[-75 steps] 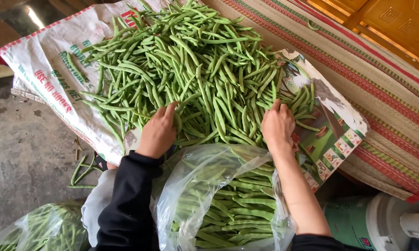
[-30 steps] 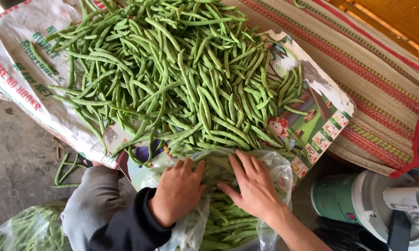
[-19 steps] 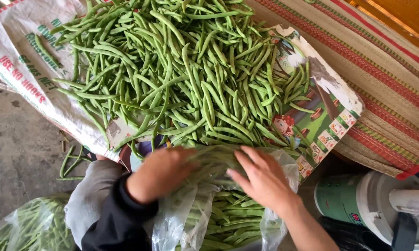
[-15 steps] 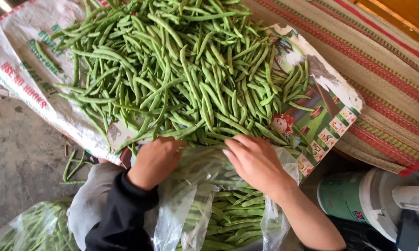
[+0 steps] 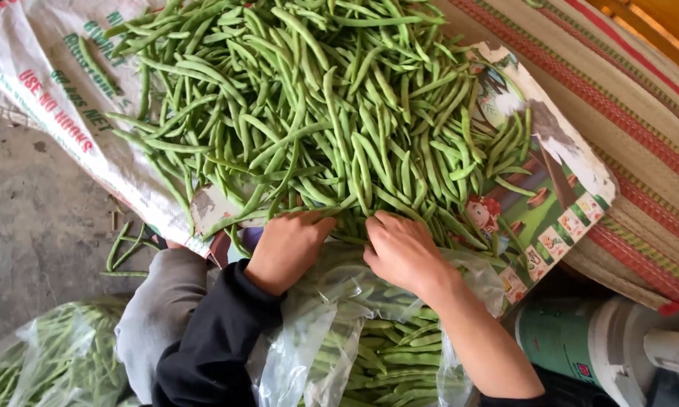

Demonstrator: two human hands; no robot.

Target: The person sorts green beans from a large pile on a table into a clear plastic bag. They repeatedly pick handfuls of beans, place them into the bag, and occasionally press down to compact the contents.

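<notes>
- Left hand (image 5: 285, 247): lying palm-down, fingers curled loosely, touching the near edge of the heap of long green beans (image 5: 317, 113); gripping nothing visible.
- Right hand (image 5: 401, 250): likewise resting open at the heap's edge.
- Clear plastic bag (image 5: 332, 332), partly filled with beans: sitting just below both hands.
- White woven sack (image 5: 61, 98): lying under the heap.

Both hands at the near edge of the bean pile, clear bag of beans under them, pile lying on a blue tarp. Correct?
Not quite: the green beans lie on a white woven sack and a picture-printed sheet, not a blue tarp, as the head view shows. The left hand and right hand are at the pile's near edge, above the clear plastic bag of beans.
</notes>
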